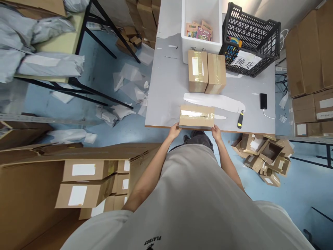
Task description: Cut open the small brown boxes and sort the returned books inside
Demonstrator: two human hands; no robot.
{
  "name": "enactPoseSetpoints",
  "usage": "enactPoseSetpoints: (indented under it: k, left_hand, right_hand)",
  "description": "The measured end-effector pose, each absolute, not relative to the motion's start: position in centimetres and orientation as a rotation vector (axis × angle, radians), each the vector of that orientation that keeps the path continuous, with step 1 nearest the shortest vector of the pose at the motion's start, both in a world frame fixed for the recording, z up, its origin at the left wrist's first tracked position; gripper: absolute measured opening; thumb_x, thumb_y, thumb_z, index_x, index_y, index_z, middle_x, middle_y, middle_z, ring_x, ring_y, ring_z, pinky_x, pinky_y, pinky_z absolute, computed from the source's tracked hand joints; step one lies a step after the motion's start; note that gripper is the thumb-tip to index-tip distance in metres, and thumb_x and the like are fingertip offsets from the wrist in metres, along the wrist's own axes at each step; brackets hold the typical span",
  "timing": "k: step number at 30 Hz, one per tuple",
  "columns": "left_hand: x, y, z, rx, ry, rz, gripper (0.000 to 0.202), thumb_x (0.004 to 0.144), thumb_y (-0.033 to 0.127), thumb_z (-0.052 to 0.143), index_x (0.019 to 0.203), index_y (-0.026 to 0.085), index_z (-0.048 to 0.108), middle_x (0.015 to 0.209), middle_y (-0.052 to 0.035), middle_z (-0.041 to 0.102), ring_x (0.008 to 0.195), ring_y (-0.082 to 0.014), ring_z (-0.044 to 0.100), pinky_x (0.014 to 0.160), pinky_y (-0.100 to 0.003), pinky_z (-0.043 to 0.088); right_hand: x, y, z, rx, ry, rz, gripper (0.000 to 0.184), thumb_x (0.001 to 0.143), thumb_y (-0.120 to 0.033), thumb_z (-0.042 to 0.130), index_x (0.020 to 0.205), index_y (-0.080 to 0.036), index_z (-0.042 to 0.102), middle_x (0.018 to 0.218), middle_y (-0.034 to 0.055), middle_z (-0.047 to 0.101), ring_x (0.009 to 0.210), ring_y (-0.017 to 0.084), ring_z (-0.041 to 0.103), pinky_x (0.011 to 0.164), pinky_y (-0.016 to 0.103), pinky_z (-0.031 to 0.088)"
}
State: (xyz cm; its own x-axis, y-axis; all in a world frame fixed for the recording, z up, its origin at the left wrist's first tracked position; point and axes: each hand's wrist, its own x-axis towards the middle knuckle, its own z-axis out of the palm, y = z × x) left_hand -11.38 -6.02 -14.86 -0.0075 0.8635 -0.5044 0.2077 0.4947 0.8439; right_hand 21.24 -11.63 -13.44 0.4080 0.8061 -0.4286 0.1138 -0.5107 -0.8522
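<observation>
A small taped cardboard box [197, 116] lies at the near edge of the grey table [169, 86]. My left hand [174, 131] grips its left end and my right hand [215, 132] grips its right end, fingers closed against the sides. Shiny clear tape runs along the box's top. Two more taped cardboard boxes [206, 71] stand side by side further back on the table.
A white foam bin [201, 24] with colourful packets and a black plastic crate [251, 38] sit at the table's far side. A phone [263, 100] and a yellow-black utility knife [240, 119] lie to the right. A large carton of small boxes [85, 180] stands at my left; opened boxes [267, 156] litter the floor at right.
</observation>
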Motion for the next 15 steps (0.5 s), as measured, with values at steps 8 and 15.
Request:
enactPoseSetpoints:
  k: [8,15]
  left_hand:
    - [-10.9,-4.6,-13.4,1.084,1.460,0.805,0.049,0.087,0.016,0.074,0.135,0.019,0.081,0.157,-0.0162,0.072,0.147,-0.0330,0.069,0.124,-0.050,0.060]
    - [-11.1,-3.1,-13.1,1.109,1.423,0.825,0.053,0.089,0.017,0.073,0.141,0.019,0.079,0.152,-0.0163,0.076,0.128,-0.0303,0.080,0.111,-0.048,0.068]
  right_hand:
    - [22.0,-9.7,-11.1,-1.812,-0.842,1.062,0.054,0.097,-0.047,0.070,0.141,-0.017,0.072,0.153,0.0205,0.077,0.153,0.033,0.068,0.136,0.057,0.046]
    - [22.5,-8.2,-9.6,-1.809,-0.928,0.992,0.049,0.099,-0.045,0.064,0.138,-0.017,0.074,0.147,0.0182,0.081,0.147,0.031,0.073,0.133,0.051,0.051]
